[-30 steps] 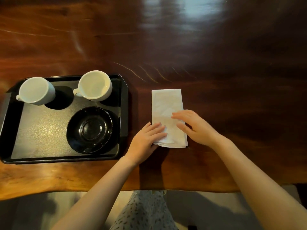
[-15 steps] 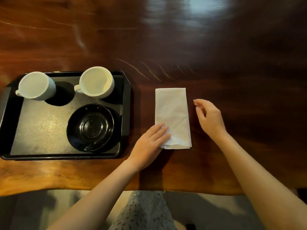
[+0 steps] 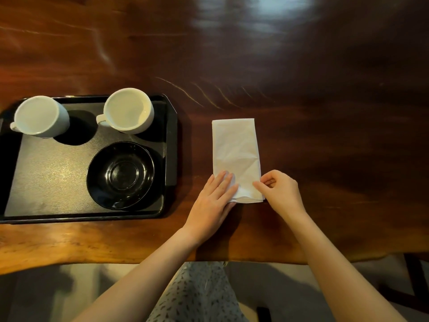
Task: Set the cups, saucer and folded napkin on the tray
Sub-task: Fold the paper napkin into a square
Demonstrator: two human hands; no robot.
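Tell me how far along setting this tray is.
Mostly done. Both white cups and the black saucer already sit on the tray. In hand: the folded napkin lies on the table beside the tray, with the left hand flat on its near corner and the right hand pinching its near edge. Left: moving the napkin onto the tray.

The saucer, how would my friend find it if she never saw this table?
Look at the black tray on the left of the wooden table. Near its front right corner lies the saucer. It is flat, round and shiny black, unlike the two white cups behind it.
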